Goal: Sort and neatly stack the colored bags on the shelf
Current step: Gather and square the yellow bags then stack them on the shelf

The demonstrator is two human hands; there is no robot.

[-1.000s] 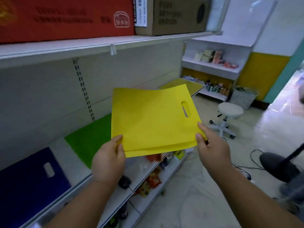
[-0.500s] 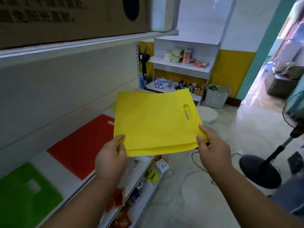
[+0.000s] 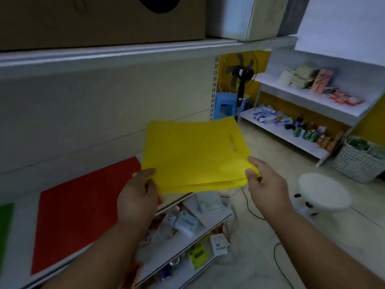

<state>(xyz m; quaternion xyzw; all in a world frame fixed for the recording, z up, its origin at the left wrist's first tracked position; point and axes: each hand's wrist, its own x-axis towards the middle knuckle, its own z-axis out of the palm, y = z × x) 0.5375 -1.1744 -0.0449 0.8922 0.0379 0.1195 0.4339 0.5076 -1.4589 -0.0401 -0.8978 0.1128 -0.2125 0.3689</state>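
Observation:
I hold a flat stack of yellow bags point(image 3: 193, 155) with a cut-out handle, level above the right end of the white shelf point(image 3: 25, 207). My left hand point(image 3: 137, 197) pinches its near left corner and my right hand point(image 3: 264, 182) pinches its near right corner. A red bag point(image 3: 83, 215) lies flat on the shelf just left of and below the yellow stack. The edge of a green bag point(image 3: 5, 230) shows at the far left of the shelf.
Cardboard boxes point(image 3: 100, 17) sit on the shelf above. Lower shelves hold small packages point(image 3: 187, 222). To the right are a white stool point(image 3: 325, 195), a white basket point(image 3: 360, 161), a standing fan point(image 3: 241, 76), a blue stool point(image 3: 227, 105), cables on the floor and a white rack of goods point(image 3: 308, 113).
My view has swung right along the shelf: the blue bag left the frame, the green bag slid to the far left, the red bag came in. Both hands keep holding the yellow stack.

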